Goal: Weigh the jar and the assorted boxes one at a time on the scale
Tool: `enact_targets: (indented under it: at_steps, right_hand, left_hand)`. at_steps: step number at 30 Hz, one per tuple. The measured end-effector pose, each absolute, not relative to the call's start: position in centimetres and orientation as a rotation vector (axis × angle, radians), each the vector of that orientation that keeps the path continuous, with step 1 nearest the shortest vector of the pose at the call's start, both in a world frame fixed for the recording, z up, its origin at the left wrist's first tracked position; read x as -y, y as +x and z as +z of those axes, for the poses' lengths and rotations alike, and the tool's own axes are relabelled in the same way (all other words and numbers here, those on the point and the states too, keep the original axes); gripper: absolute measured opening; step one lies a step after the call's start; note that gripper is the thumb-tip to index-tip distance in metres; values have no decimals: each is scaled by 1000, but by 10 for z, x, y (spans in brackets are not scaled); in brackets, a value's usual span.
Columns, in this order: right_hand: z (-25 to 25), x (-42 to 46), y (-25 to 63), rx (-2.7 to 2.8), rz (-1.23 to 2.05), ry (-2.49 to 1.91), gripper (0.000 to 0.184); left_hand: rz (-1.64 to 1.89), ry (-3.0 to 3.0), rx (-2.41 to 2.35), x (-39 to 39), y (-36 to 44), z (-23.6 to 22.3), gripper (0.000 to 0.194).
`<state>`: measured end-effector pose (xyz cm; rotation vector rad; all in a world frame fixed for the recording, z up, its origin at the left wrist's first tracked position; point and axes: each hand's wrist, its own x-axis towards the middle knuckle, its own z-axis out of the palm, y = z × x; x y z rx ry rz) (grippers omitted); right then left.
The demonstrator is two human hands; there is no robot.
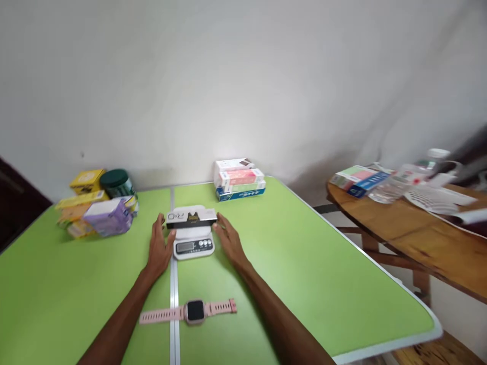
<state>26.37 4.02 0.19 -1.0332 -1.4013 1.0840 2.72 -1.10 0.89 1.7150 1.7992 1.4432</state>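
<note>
A long, narrow white-and-black box [192, 217] with a dark cat-like shape on it lies across the plate of a white digital scale [194, 247]. My left hand [158, 246] is at the box's left end, thumb to the front and fingers around the end. At the opposite end, my right hand [229, 241] has its thumb and fingertips against the box. Whether the box's full weight rests on the plate cannot be made out. Nearer to me, between my forearms, a pink-strapped smartwatch [195, 312] lies stretched out with its dark screen up.
On the green table [304, 284], yellow and purple packs [108, 217] and a dark green jar [117, 183] stand at the left. Stacked boxes [240, 183] sit by the wall. A wooden table [411, 228] at the right bears a box, a plastic bottle [395, 182] and papers.
</note>
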Motion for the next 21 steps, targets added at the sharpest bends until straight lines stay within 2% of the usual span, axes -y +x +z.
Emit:
enact_targets:
  at_steps: [7,21]
  right_hand:
    - [7,-32,265,1419,1118,-992,71]
    - [18,-27,272,1421,1038,-1016,67]
  left_hand:
    - [1396,1676,-1826,21,31,2,77]
    - [1408,1600,-1844,32,57,12,68]
